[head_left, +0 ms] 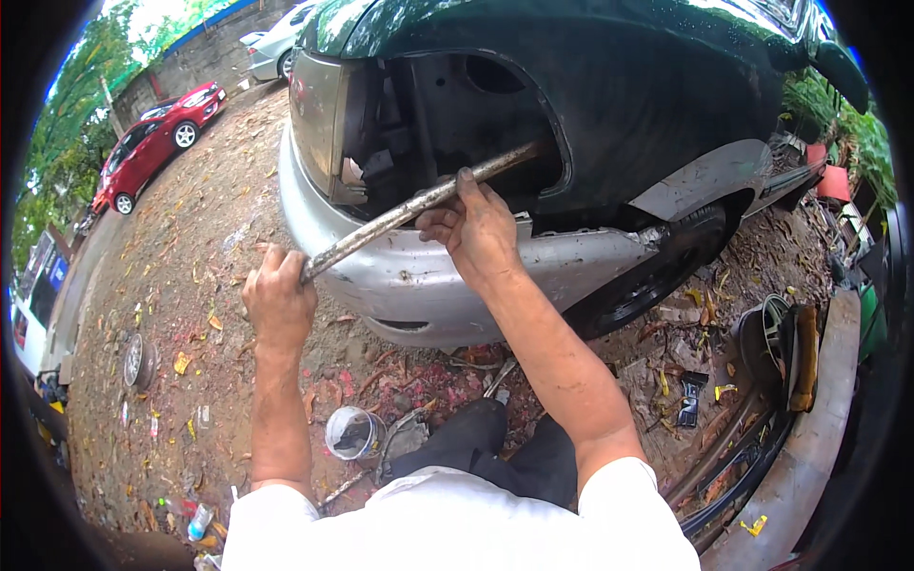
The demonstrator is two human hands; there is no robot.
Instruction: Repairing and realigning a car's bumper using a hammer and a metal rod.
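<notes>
A long, worn metal pipe (390, 221) slants up from left to right in front of a dark green car (657, 105). My left hand (279, 290) is closed around its near lower end. Farther along, my right hand (479, 233) holds the pipe between thumb and curled fingers. The pipe's far end reaches into a dark opening (447, 105) in the car's body and fades into shadow there; what it touches inside is hidden. Below the opening runs a scuffed silver bumper (428, 290), partly loose along its upper edge near the wheel (657, 276).
By my legs stands a small open bucket (354, 433). Car parts, including a curved panel (828, 428) and a wheel rim (764, 333), lie at the right. Another rim (139, 362) rests on the leaf-strewn dirt at left. A red car (157, 143) is parked farther back.
</notes>
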